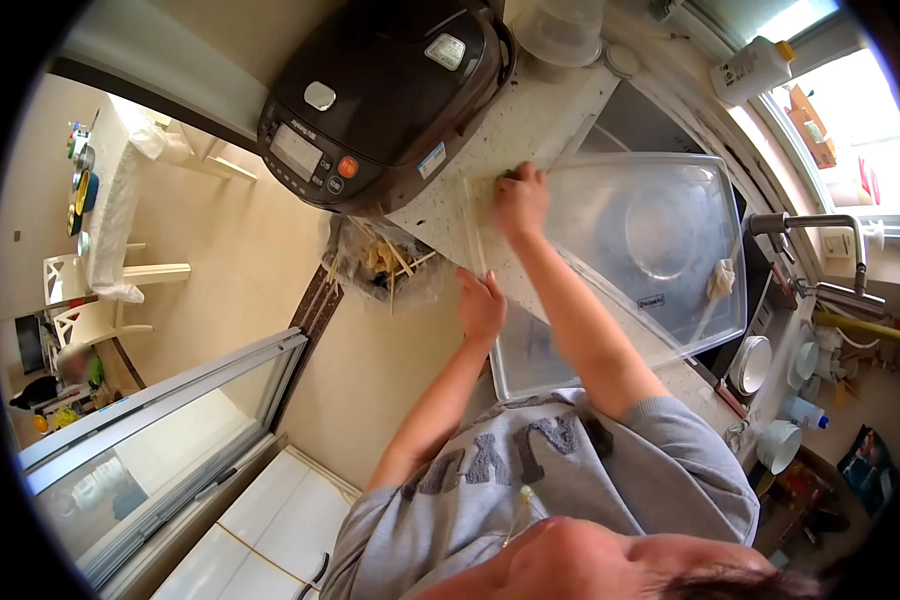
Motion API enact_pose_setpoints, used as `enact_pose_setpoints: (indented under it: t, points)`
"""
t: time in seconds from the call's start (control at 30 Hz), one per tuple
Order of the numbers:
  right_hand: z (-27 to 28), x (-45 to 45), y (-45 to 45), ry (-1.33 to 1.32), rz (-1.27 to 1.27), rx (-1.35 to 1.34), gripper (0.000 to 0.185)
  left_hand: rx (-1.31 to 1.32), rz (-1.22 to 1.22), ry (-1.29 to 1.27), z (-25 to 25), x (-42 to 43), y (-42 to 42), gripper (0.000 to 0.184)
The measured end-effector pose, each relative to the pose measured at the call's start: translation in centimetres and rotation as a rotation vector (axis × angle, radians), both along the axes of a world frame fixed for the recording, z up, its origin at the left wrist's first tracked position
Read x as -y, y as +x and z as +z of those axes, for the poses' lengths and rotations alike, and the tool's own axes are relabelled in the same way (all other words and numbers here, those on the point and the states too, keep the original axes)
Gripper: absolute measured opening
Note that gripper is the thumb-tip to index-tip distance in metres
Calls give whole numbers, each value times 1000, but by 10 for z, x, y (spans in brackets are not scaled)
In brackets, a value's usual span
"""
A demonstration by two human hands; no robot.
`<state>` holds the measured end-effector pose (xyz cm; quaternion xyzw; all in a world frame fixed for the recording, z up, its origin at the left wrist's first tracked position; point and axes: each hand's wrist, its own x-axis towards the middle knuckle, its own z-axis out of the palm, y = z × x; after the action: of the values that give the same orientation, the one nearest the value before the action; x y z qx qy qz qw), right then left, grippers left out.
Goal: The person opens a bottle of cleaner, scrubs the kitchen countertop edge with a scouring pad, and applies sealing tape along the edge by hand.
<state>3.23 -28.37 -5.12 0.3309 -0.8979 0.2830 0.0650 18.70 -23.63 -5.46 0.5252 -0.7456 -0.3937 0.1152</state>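
Observation:
My right hand [521, 203] is closed over the far left part of a large clear plastic lid [590, 215], its fingers wrapped round something dark that I cannot make out. My left hand [482, 304] is at the lid's near left edge, with its fingers bent against the rim; whether it grips the rim is unclear. The translucent lid lies across the speckled counter [545, 120] and reaches toward the sink tap. A crumpled whitish cloth [720, 280] rests on its right part. Left of my right hand is a dark rice cooker [390, 90].
Below the rice cooker hangs a clear bag of scraps [380, 262]. A metal tap [810, 222] juts in at the right, beside a round white container [750, 364]. Clear tubs [560, 30] and a white bottle [755, 70] stand at the back. A sliding glass door [180, 430] is at left.

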Motion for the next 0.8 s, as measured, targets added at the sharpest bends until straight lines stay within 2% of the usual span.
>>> enact_pose_setpoints:
  t: [0.07, 0.13, 0.2, 0.27, 0.3, 0.33, 0.43, 0.5, 0.57, 0.7, 0.77, 0.8]
  points:
    - [6, -21, -19, -32, -28, 71, 7, 72, -20, 31, 7, 3, 0, 37]
    - [21, -31, -34, 20, -260, 78, 8, -4, -21, -19, 1, 4, -1, 37]
    - [4, -15, -22, 150, -218, -108, 9, -52, -29, -51, -5, -3, 5, 38]
    - [-15, 13, 5, 138, -213, -107, 10, 10, -35, -73, -7, 0, 3, 39]
    - [-29, 24, 18, 22, -98, -21, 9, 6, -30, -76, -6, 2, 2, 39]
    - [-24, 25, 27, -86, 20, 63, 9, 6, -25, -17, -4, 1, 1, 39]
    - [2, 1, 15, -92, 117, 59, 9, 34, -37, 22, -1, 2, 1, 39]
    - [2, -12, 12, -96, 42, 32, 10, 52, -48, 10, -3, 4, -1, 39]
    - [-4, -4, 14, -103, -79, -5, 12, -66, -28, -54, -6, 0, 2, 39]
    - [-9, 17, 25, -49, -49, -23, 12, 49, -29, 1, 2, 3, 3, 38]
    - [0, 3, 28, -203, 185, 29, 12, -10, -18, 43, -3, 3, 1, 36]
    - [4, 2, 27, -215, 187, 15, 12, -23, -17, 30, -4, 4, 0, 36]
